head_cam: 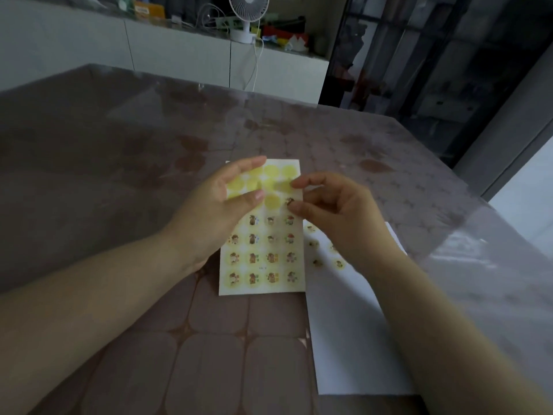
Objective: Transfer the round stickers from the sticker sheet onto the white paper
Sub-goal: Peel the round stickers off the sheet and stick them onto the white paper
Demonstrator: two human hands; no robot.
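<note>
1. I see the rectangular pale-yellow sticker sheet [263, 250] lying flat on the brown patterned desk [209, 339] under a clear glossy cover, centre of view.
2. Sheet's top rows are bare yellow circles [273, 201], stickers already gone. Lower rows carry small round cartoon stickers [271, 258], four per row.
3. My left hand [223, 205] rests on the sheet's upper left, fingers spread and mostly straight, thumb on the sheet near the bare circles. It pins the sheet and grips nothing.
4. My right hand [341, 214] is at the sheet's upper right edge. Thumb and index are pinched nearly together on one small round sticker [289, 201] at the right end of the first printed row. The sticker looks partly lifted, but motion blur means I cannot tell whether it is fully off the backing.
5. The other right fingers are curled loosely over the edge of the white paper.
6. The white paper sheet [353, 339] lies on the desk just right of the sticker sheet, its edge touching or slightly under it. I cannot tell which.
7. Several round stickers already placed [317, 262] sit on the upper part of the paper, partly hidden by my right wrist. The lower part of the paper is blank.
8. A white desk fan [247, 16] stands on the far white cabinet, well apart from the work.
</note>
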